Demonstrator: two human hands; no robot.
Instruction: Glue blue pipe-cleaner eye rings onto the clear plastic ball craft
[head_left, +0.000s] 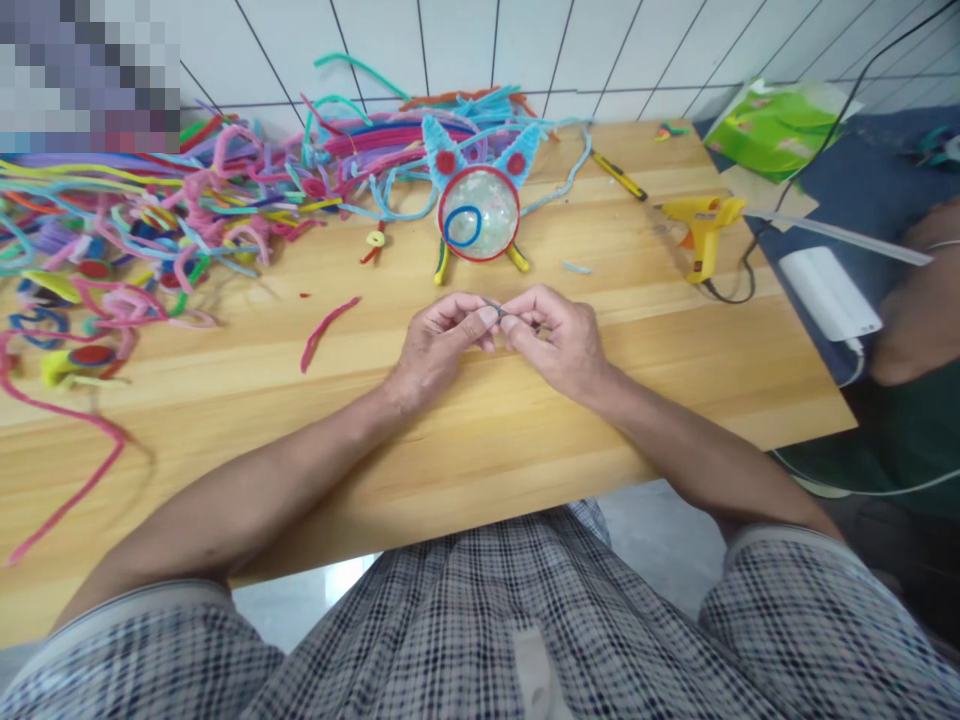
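Note:
My left hand [448, 335] and my right hand [551, 335] meet over the middle of the table, thumbs and forefingers pinched close together. Between the fingertips is a short dark piece of pipe cleaner [493, 308], mostly covered by the thumbs. Just beyond them stands a round clear figure [495, 205] with a red rim, blue fuzzy ears with red dots, yellow-and-dark legs and a blue ring on its front. To the left of my hands lies a short pinkish-red pipe cleaner [328, 333]. A small light-blue bit [577, 268] rests to the right of the figure.
A big heap of coloured pipe cleaners [225, 190] covers the back left. A yellow utility knife [619, 176] and a yellow glue gun [703, 230] with its cable lie at the right. A white power block [829, 295] and another person's arm [919, 300] are past the table's right edge.

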